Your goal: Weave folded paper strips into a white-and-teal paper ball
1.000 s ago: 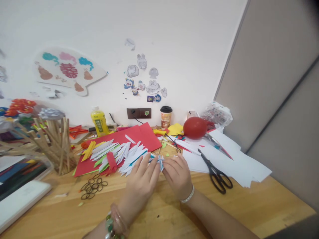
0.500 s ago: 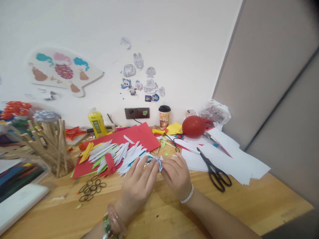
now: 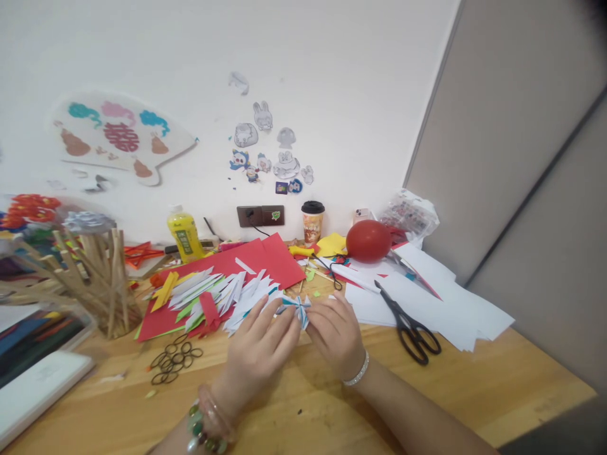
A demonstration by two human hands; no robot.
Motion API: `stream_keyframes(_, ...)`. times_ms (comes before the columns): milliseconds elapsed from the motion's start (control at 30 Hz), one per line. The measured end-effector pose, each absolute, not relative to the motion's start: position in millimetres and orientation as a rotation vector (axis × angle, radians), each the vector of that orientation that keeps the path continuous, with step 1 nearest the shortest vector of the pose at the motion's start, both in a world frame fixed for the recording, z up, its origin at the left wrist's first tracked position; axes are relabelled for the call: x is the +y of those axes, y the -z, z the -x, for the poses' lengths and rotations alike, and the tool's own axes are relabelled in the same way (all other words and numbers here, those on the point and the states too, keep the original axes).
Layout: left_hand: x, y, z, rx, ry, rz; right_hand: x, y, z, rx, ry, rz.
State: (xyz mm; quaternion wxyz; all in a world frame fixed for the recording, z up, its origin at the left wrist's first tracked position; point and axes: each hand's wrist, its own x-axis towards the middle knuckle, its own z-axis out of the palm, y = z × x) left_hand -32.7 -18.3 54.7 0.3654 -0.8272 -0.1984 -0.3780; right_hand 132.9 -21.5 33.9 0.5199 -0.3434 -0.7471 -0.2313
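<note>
Between my two hands is a small folded paper piece (image 3: 300, 308) in white and blue, with points spreading like a pinwheel. My left hand (image 3: 260, 341) grips its left side, the fingers bent over it. My right hand (image 3: 336, 335) pinches its right side; the thumb tips are partly hidden. Just beyond my left hand lies a pile of folded paper strips (image 3: 227, 294), mostly white with some green and blue, on red paper sheets (image 3: 279, 259). A red folded strip (image 3: 208, 309) rests on the pile.
Black scissors (image 3: 412, 328) lie right of my hands beside white paper sheets (image 3: 459, 309). A red balloon-like ball (image 3: 368, 241) and a lidded cup (image 3: 313, 224) stand behind. To the left are black rubber bands (image 3: 173, 361), wooden sticks (image 3: 114, 278) and a yellow bottle (image 3: 184, 234).
My left hand has shifted slightly left and down along the folded paper piece, showing more of its blue-striped points. My right hand stays nearly in place.
</note>
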Motion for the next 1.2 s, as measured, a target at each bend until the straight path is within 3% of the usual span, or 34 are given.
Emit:
stream_keyframes(233, -7.9, -57.8, 36.7, -0.571, 0.996, 2.502, -15.9, -34.1, -138.6, -1.92, 0.397, 0.724)
stream_keyframes(500, -5.2, -68.2, 36.4, -0.844, 1.073, 2.955, -9.2, -37.7, -141.3, -1.974, -0.081, 0.638)
stream_keyframes(767, 7.6, -54.2, 37.9, -1.69, 1.061, 3.485, -0.6, -26.7, -145.4, -1.878, -0.979, 0.975)
stream_keyframes(900, 18.0, -32.1, 37.5, -1.841, 1.206, 3.624, 8.4, -13.8, -148.3, -1.776, -1.324, 1.048)
stream_keyframes(1200, 23.5, -18.6, 32.6, -1.888, 1.253, 3.621, 16.6, -3.5, -153.5, -1.71, -1.461, 1.1)
